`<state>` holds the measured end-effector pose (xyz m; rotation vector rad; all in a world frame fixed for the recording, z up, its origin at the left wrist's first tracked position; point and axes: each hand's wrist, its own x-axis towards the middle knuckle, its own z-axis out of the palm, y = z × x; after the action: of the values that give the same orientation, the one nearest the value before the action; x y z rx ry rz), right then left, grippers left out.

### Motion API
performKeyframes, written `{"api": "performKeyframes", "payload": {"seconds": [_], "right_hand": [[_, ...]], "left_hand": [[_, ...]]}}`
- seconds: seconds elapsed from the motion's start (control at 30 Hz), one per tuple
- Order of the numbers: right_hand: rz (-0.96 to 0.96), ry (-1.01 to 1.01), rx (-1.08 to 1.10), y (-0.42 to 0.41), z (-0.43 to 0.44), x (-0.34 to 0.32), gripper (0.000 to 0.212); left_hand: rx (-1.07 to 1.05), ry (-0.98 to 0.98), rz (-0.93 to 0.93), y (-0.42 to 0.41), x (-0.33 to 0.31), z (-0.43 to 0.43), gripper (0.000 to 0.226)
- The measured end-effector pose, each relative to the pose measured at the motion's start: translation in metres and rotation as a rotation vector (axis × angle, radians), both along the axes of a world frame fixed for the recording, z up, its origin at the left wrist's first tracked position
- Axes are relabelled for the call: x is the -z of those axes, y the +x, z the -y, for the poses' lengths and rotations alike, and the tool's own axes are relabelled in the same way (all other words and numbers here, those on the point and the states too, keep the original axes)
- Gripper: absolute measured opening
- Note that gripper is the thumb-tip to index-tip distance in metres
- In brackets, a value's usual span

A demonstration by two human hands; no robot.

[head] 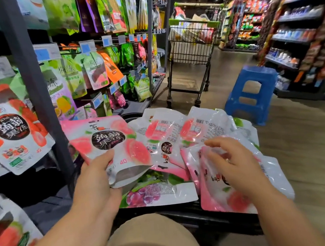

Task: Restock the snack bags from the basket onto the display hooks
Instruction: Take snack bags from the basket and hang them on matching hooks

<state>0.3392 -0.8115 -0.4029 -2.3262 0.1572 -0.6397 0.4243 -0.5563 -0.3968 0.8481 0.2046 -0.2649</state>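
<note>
To the left, a tall display rack (27, 78), packed with hanging packs on display hooks (93, 42). Across the aisle on the right, long shelves (297, 22) of drinks and snacks. Farther down the aisle, a shopping cart (190, 44). Nearer, a blue stool (253, 94) on the floor.

Right in front and low down, a black basket (211, 215), heaped with snack bags (164, 130). Pink and white, lying every which way, some poking over the rim on the right side. None of these on a hook yet.

Just above the heap, one pink bag (110, 142), front side up, top end pointing to the rack. Gripped at its bottom corner by the left hand (95, 183), thumb on top, the rest tucked underneath. Right hand (232, 161) over the heap, fingers (214, 143) loosely bent and spread, touching the shiny packs but not clearly closed round any.

Likely trouble from here: slippery packs sliding off the heap and over the rim onto the floor, set off by digging in with the right hand. Also a weak hold on just one corner, so maybe a dropped bag on the way up. Easy, too, to miss the small hole at the top, or to pick the wrong hook, with red strawberry bags (14, 132) hanging close by and looking much alike.
</note>
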Motion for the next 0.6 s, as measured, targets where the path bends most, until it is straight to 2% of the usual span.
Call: {"api": "performKeyframes", "payload": {"seconds": [0.17,0.27,0.3,0.47,0.6], "right_hand": [[0.016,-0.048,0.156,-0.026,0.031,0.005,0.018],[-0.007,-0.100,0.203,-0.041,0.044,0.005,0.010],[-0.027,-0.136,0.201,-0.045,0.049,0.005,0.013],[-0.105,-0.328,0.203,-0.065,0.078,0.022,0.050],[-0.308,-0.320,0.104,-0.080,0.081,0.023,0.093]], "left_hand": [[0.177,-0.096,0.004,-0.022,-0.020,0.020,0.026],[0.244,-0.057,0.016,-0.037,-0.023,0.039,0.024],[0.255,-0.033,0.021,-0.040,-0.022,0.044,0.024],[0.236,-0.013,-0.015,-0.041,-0.014,0.049,0.021],[0.237,0.008,-0.002,-0.041,-0.012,0.047,0.032]]}}
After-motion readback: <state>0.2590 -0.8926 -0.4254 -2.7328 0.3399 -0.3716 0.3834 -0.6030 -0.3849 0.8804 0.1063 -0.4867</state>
